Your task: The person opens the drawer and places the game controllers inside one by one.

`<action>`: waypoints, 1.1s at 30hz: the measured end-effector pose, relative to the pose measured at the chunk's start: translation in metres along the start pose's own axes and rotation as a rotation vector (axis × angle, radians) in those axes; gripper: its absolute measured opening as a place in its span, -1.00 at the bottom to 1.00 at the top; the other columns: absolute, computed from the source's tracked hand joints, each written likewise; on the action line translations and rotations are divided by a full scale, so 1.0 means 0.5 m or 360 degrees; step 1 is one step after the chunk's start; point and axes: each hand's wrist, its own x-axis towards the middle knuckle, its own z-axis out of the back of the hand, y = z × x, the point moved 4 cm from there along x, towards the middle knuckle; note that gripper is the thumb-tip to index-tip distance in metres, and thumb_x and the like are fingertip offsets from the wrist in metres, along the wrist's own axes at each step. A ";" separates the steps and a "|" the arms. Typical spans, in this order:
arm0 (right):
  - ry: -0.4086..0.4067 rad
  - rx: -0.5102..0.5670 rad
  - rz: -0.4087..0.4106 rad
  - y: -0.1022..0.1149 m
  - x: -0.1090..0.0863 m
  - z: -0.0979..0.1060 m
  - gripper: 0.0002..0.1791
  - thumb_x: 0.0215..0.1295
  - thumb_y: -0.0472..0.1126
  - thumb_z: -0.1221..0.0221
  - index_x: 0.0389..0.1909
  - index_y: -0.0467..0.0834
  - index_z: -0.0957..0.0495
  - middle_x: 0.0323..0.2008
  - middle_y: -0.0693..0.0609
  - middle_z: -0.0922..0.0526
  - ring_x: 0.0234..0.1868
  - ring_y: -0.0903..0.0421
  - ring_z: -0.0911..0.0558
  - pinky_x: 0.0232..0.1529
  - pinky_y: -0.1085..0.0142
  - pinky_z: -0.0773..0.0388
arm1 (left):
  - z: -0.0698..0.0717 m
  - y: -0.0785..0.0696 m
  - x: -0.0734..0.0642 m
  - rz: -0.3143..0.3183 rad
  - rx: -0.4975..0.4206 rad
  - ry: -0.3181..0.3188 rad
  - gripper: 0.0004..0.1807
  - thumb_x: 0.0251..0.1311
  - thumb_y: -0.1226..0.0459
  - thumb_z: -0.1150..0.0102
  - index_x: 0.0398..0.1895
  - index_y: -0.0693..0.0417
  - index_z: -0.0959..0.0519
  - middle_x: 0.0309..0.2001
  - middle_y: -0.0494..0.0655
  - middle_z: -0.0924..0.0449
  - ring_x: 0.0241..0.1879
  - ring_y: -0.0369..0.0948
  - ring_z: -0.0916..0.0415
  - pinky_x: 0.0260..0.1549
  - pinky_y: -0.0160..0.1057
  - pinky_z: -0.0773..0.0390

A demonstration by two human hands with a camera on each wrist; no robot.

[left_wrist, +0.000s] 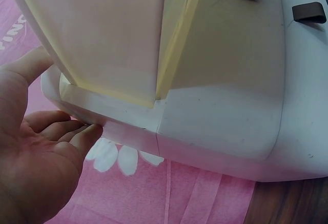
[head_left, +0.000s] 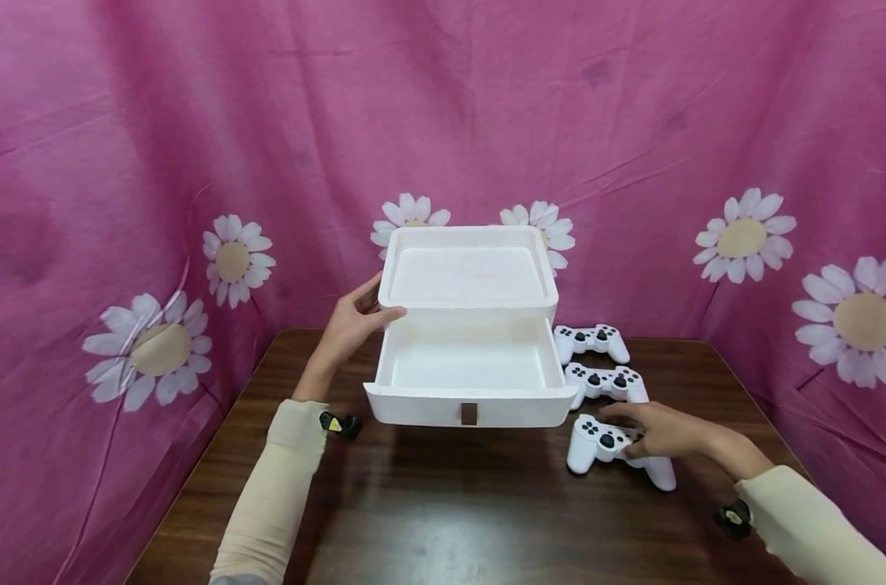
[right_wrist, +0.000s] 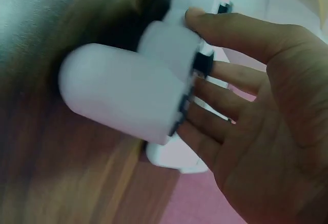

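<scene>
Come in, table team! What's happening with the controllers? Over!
Left grip touching drawer box, drawer open. Right grip at nearest controller; hold unclear. Two more controllers close behind it. Nothing seen blocking drawer.

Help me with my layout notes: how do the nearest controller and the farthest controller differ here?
The nearest controller looks larger in the head view; the farthest controller looks smaller. The right hand covers part of the nearest controller, but none of the farthest controller. The nearest controller is slanted; the farthest controller sits squarer. Both are white with dark thumbsticks.
</scene>
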 end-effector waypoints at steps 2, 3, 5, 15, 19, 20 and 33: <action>0.0027 -0.0003 -0.0018 0.003 0.001 -0.008 -0.30 0.05 -0.18 -0.55 0.25 -0.28 -0.61 0.00 -0.07 -0.73 -0.08 0.12 -0.62 -0.10 0.30 -0.58 | 0.001 0.001 -0.002 0.0005 -0.0008 0.0002 -0.07 0.27 0.13 -0.54 0.66 -0.26 -0.28 0.60 -0.08 -0.35 0.50 -0.03 -0.44 0.31 0.06 -0.61; 0.0036 -0.0018 -0.0042 0.004 0.002 -0.012 -0.32 0.04 -0.18 -0.55 0.24 -0.27 -0.63 -0.04 -0.03 -0.72 -0.12 0.15 -0.58 -0.14 0.30 -0.55 | 0.001 0.000 -0.002 0.0006 -0.0013 0.0004 -0.07 0.27 0.13 -0.54 0.66 -0.27 -0.27 0.61 -0.09 -0.34 0.51 -0.03 -0.43 0.31 0.07 -0.61; 0.0019 -0.0066 -0.0081 0.005 0.005 -0.017 -0.35 0.03 -0.16 -0.57 0.19 -0.24 -0.67 -0.09 0.02 -0.72 -0.16 0.17 -0.56 -0.17 0.26 -0.54 | 0.001 0.000 -0.003 0.0001 -0.0014 0.0003 -0.07 0.27 0.12 -0.54 0.66 -0.28 -0.28 0.61 -0.09 -0.34 0.50 -0.03 -0.44 0.31 0.08 -0.60; -0.0132 -0.0240 0.0040 0.021 0.011 -0.023 -0.41 -0.11 -0.17 -0.63 0.05 -0.13 -0.76 -0.40 0.27 -0.59 -0.41 0.37 -0.41 -0.40 0.33 -0.42 | 0.004 -0.001 -0.001 -0.0015 0.0002 -0.0008 -0.07 0.24 0.09 -0.57 0.65 -0.24 -0.31 0.59 -0.06 -0.38 0.48 -0.02 -0.47 0.28 0.04 -0.63; -0.0149 -0.0238 0.0097 0.026 0.012 -0.020 -0.43 -0.14 -0.18 -0.63 0.03 -0.08 -0.79 -0.46 0.30 -0.58 -0.45 0.39 -0.38 -0.42 0.36 -0.40 | 0.005 -0.001 -0.001 -0.0019 0.0017 -0.0013 -0.05 0.23 0.08 -0.57 0.66 -0.21 -0.30 0.59 -0.06 -0.37 0.49 -0.02 -0.46 0.29 0.05 -0.62; -0.0148 -0.0237 0.0102 0.027 0.012 -0.019 -0.43 -0.14 -0.19 -0.63 0.03 -0.07 -0.80 -0.47 0.31 -0.57 -0.46 0.40 -0.37 -0.43 0.37 -0.39 | 0.004 -0.001 -0.001 -0.0019 0.0019 -0.0013 -0.05 0.22 0.07 -0.58 0.65 -0.21 -0.30 0.59 -0.06 -0.37 0.49 -0.02 -0.46 0.29 0.05 -0.62; -0.0208 -0.0281 0.0093 0.032 0.003 0.035 -0.37 -0.10 -0.13 -0.64 0.10 -0.18 -0.79 -0.54 0.31 -0.55 -0.52 0.42 -0.35 -0.46 0.38 -0.40 | 0.002 0.004 0.006 0.0013 0.0006 0.0003 -0.07 0.27 0.13 -0.54 0.67 -0.22 -0.28 0.62 -0.09 -0.33 0.52 -0.04 -0.42 0.35 0.05 -0.58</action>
